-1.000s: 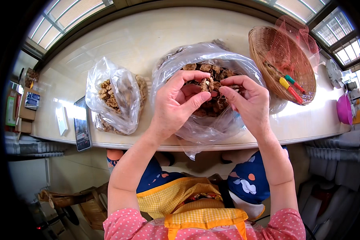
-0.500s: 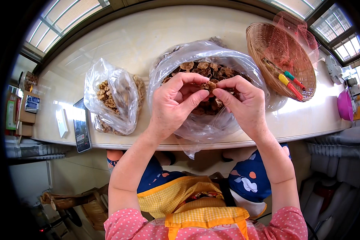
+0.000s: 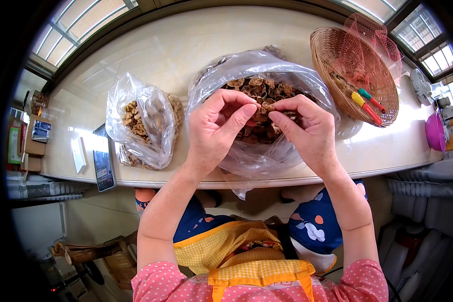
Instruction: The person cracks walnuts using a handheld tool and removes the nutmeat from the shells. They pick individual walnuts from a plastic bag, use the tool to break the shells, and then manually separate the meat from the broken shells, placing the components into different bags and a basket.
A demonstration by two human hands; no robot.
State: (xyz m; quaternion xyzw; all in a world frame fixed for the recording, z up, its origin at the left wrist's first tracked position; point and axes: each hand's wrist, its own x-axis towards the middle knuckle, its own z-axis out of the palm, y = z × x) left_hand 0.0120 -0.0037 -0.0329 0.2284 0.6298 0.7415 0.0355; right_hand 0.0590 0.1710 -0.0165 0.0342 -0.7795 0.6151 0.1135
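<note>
Head view: both hands were raised over a large clear plastic bag (image 3: pixel 246 151) of brown walnut shells and pieces resting on the pale table (image 3: pixel 151 45) near its front edge. The left hand (image 3: pixel 217 132) had its thumb and forefinger pinched together on a small brown walnut piece (image 3: pixel 265 107), the other fingers curled loosely. The right hand (image 3: pixel 307 132) met it from the opposite side, fingertips closed on the same piece, so the piece sat between both hands just above the bag's open mouth. A smaller clear bag (image 3: pixel 142 127) of pale kernels stood to the left, apart from the large bag. A phone (image 3: pixel 103 165) lay at the table edge beside it. A woven basket (image 3: pixel 355 75) holding red netting and coloured-handled tools sat to the right.
</note>
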